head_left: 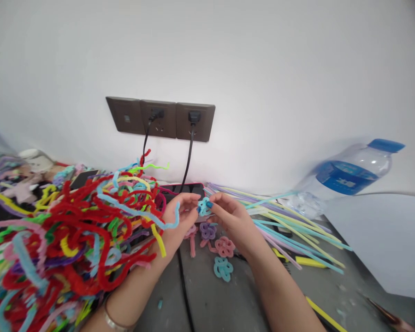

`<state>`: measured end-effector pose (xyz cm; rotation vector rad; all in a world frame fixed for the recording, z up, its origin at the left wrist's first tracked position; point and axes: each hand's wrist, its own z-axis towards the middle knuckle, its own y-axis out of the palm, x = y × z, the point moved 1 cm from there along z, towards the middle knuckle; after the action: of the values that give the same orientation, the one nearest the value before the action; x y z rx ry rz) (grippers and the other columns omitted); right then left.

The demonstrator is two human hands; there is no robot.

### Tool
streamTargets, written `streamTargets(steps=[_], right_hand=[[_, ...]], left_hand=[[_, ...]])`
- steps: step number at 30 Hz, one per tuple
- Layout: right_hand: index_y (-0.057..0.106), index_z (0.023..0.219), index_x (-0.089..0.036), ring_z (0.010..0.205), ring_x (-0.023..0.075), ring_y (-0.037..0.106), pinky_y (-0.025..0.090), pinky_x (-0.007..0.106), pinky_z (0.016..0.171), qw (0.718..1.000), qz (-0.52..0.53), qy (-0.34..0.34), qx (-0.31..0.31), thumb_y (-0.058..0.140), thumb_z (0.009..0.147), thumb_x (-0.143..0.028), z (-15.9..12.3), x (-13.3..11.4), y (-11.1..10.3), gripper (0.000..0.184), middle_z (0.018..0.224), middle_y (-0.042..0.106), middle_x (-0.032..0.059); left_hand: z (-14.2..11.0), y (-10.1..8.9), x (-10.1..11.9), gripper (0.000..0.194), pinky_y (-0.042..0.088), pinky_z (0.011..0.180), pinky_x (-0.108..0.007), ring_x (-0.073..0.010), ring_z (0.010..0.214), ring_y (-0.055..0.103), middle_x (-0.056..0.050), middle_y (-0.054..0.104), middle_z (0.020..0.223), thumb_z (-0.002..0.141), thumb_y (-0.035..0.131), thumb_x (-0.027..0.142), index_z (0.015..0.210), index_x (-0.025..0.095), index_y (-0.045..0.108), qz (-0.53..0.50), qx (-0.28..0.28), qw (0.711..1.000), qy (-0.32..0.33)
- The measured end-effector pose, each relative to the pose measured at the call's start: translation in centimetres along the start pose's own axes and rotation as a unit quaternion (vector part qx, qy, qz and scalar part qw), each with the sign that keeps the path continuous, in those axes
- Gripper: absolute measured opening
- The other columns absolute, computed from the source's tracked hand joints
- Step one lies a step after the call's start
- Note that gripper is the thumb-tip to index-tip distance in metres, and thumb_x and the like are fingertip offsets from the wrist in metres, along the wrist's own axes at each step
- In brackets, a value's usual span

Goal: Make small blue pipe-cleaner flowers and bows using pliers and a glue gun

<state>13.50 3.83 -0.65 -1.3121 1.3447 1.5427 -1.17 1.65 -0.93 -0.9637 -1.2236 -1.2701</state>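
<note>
A small light-blue pipe-cleaner flower is pinched between my two hands, above the grey table. My left hand grips its left side with thumb and fingertips. On the other side, the thumb and fingers of my right hand close on it. Just below my hands lie finished-looking pipe-cleaner flowers: a purple flower, a pink flower and a light-blue flower. Another pink piece with a straight stem lies partly under my left hand.
A tall tangle of coloured pipe cleaners covers the left side. Straight pastel pipe cleaners lie to the right, near a water bottle and a white sheet. A black cable crosses the table; wall sockets hold two plugs.
</note>
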Motion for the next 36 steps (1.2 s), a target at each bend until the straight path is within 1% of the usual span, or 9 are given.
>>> streamTargets(steps=[3, 6, 13, 18, 22, 27, 31, 34, 36], right_hand=[[0.063, 0.080, -0.020, 0.070, 0.0135, 0.058, 0.050, 0.025, 0.060, 1.000, -0.017, 0.002, -0.021, 0.077, 0.071, -0.042, 0.0, 0.0, 0.2, 0.028, 0.081, 0.061, -0.0008], [0.063, 0.081, -0.020, 0.067, 0.0131, 0.058, 0.050, 0.025, 0.058, 0.999, -0.043, -0.004, -0.028, 0.075, 0.073, -0.043, -0.1, 0.0, 0.3, 0.027, 0.079, 0.062, -0.0009], [0.071, 0.086, -0.019, 0.070, 0.0154, 0.061, 0.052, 0.027, 0.063, 0.996, -0.078, -0.019, -0.039, 0.071, 0.075, -0.037, -0.1, 0.0, 0.6, 0.022, 0.079, 0.069, 0.0015], [0.074, 0.092, -0.018, 0.071, 0.0165, 0.064, 0.054, 0.028, 0.063, 0.996, -0.079, -0.017, -0.044, 0.070, 0.073, -0.036, -0.1, -0.1, 0.7, 0.026, 0.082, 0.073, 0.0030], [0.076, 0.090, -0.018, 0.071, 0.0166, 0.064, 0.054, 0.028, 0.063, 0.996, -0.080, -0.017, -0.039, 0.072, 0.072, -0.036, -0.1, -0.2, 0.7, 0.026, 0.081, 0.074, 0.0031], [0.078, 0.090, -0.020, 0.073, 0.0180, 0.064, 0.055, 0.030, 0.065, 0.996, -0.077, -0.013, -0.047, 0.073, 0.074, -0.044, -0.3, -0.4, 0.8, 0.028, 0.081, 0.074, 0.0032], [0.079, 0.089, -0.021, 0.071, 0.0181, 0.065, 0.055, 0.032, 0.068, 0.997, -0.058, -0.006, -0.047, 0.073, 0.075, -0.048, -0.2, -0.2, 0.6, 0.031, 0.081, 0.074, 0.0041], [0.078, 0.089, -0.021, 0.071, 0.0173, 0.064, 0.054, 0.029, 0.064, 0.997, -0.060, -0.016, -0.043, 0.073, 0.076, -0.047, 0.0, 0.1, 0.3, 0.029, 0.083, 0.074, 0.0042], [0.078, 0.089, -0.022, 0.072, 0.0169, 0.063, 0.053, 0.028, 0.063, 0.996, -0.066, -0.023, -0.046, 0.074, 0.076, -0.044, 0.0, 0.2, 0.2, 0.026, 0.083, 0.074, 0.0035]], left_hand=[[0.1, 0.0, 0.1, 0.024, 0.054, 0.074, -0.026, -0.0166, 0.082, 0.065, -0.003, 0.068, 0.084, 0.066, 0.071, 0.019, 0.089, 0.016, 0.067, -0.006, 0.000, 1.000, -0.007], [0.1, 0.1, 0.3, 0.023, 0.054, 0.071, -0.025, -0.0154, 0.078, 0.064, -0.002, 0.066, 0.081, 0.065, 0.071, 0.018, 0.087, 0.016, 0.066, -0.014, -0.003, 1.000, -0.013], [0.0, 0.2, 0.3, 0.020, 0.052, 0.071, -0.024, -0.0140, 0.076, 0.062, -0.001, 0.065, 0.080, 0.064, 0.072, 0.020, 0.082, 0.017, 0.064, -0.020, 0.004, 0.999, -0.027], [-0.1, 0.0, -0.3, 0.025, 0.052, 0.074, -0.026, -0.0150, 0.079, 0.064, -0.002, 0.067, 0.083, 0.065, 0.075, 0.023, 0.086, 0.017, 0.064, -0.039, 0.019, 0.998, -0.048], [0.0, 0.0, -0.6, 0.025, 0.052, 0.071, -0.025, -0.0149, 0.078, 0.065, -0.002, 0.068, 0.082, 0.065, 0.076, 0.023, 0.085, 0.018, 0.063, -0.054, 0.025, 0.996, -0.064], [0.0, 0.0, -0.5, 0.024, 0.049, 0.066, -0.023, -0.0143, 0.074, 0.064, 0.000, 0.068, 0.078, 0.064, 0.076, 0.025, 0.083, 0.018, 0.062, -0.073, 0.026, 0.994, -0.083], [-0.1, 0.1, -0.2, 0.024, 0.049, 0.066, -0.023, -0.0149, 0.076, 0.065, 0.000, 0.067, 0.077, 0.065, 0.075, 0.027, 0.084, 0.019, 0.062, -0.076, 0.022, 0.994, -0.081], [-0.1, 0.1, -0.2, 0.024, 0.050, 0.068, -0.024, -0.0152, 0.078, 0.065, -0.001, 0.068, 0.080, 0.064, 0.077, 0.025, 0.082, 0.018, 0.063, -0.079, 0.024, 0.994, -0.076], [-0.1, 0.1, -0.3, 0.025, 0.050, 0.066, -0.023, -0.0145, 0.076, 0.065, 0.000, 0.067, 0.079, 0.063, 0.077, 0.025, 0.083, 0.019, 0.062, -0.086, 0.020, 0.993, -0.084]])
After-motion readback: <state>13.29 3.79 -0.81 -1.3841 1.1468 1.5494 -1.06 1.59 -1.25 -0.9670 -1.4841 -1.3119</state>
